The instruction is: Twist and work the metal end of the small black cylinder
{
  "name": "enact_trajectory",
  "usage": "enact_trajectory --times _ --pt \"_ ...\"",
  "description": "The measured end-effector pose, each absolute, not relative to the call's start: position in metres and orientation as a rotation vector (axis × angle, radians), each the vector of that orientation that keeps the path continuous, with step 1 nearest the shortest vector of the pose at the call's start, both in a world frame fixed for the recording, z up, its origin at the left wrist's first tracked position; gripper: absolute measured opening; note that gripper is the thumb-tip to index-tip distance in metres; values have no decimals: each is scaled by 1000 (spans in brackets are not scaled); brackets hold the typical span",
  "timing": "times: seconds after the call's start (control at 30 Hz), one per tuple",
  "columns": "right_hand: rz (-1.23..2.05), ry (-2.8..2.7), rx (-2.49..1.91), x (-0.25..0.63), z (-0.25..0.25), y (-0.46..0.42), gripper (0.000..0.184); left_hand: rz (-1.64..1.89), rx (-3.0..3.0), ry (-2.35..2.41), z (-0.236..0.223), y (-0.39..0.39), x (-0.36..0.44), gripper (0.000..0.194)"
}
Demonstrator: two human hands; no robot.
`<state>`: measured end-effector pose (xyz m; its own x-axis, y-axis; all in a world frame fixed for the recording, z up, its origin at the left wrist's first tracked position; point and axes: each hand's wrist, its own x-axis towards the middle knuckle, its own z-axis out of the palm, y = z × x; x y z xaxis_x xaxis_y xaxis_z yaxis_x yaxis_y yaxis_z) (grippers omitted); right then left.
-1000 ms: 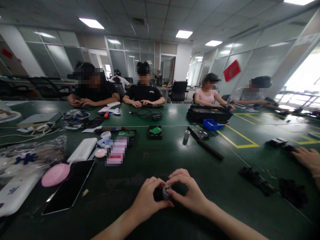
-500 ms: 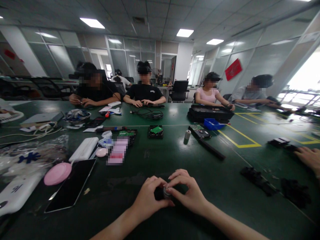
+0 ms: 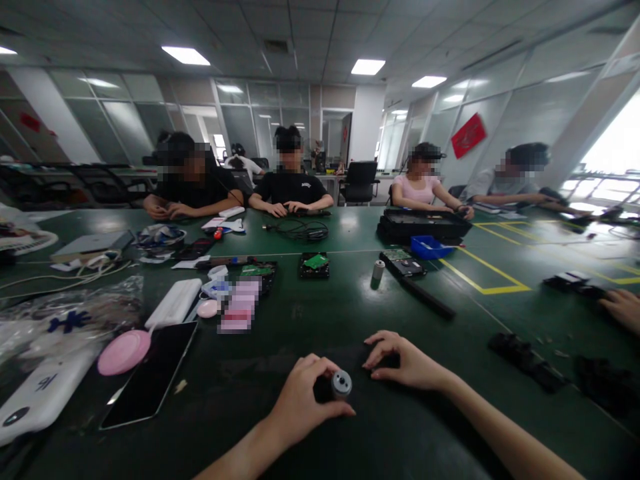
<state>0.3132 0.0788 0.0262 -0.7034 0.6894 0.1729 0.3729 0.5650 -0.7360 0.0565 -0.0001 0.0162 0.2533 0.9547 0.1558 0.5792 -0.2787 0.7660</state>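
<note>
My left hand (image 3: 305, 397) is curled around a small grey metal cylinder (image 3: 342, 383), which looks like a small electric motor. Its round end faces up and shows dark holes. The thumb lies on the near side of it and the index finger on the far side. To the right, apart from the cylinder, my right hand (image 3: 403, 360) is low over the green table (image 3: 280, 440) with curved fingers and nothing in them. A similar small cylinder (image 3: 378, 270) stands upright farther back.
A circuit-board drive (image 3: 404, 262), a black bar (image 3: 427, 297) and a blue tray (image 3: 431, 247) lie beyond my right hand. At left are a dark-screened tablet (image 3: 150, 380), a pink disc (image 3: 124, 352) and a plastic bag (image 3: 65, 310). A co-worker's hand (image 3: 623, 308) reaches in at right.
My right hand has left the cylinder and moved right, its fingers apart. The cylinder's top end now shows beside my left hand. The view has shifted slightly.
</note>
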Motion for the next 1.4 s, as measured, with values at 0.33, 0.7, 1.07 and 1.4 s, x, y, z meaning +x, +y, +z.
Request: enact_trajectory --times 0.33,0.7,1.07,1.4 --pt "838 -2193 -892 299 23 75 7 843 1929 1390 16 0 57 44" --pt "810 -1980 -733 250 32 32 2 886 1906 1380 10 -1 58 45" --pt "729 -1899 -779 255 34 34 6 875 1920 1376 12 0 58 42" --pt "726 -2006 -762 255 35 33 21 886 1918 1377 10 0 58 43"
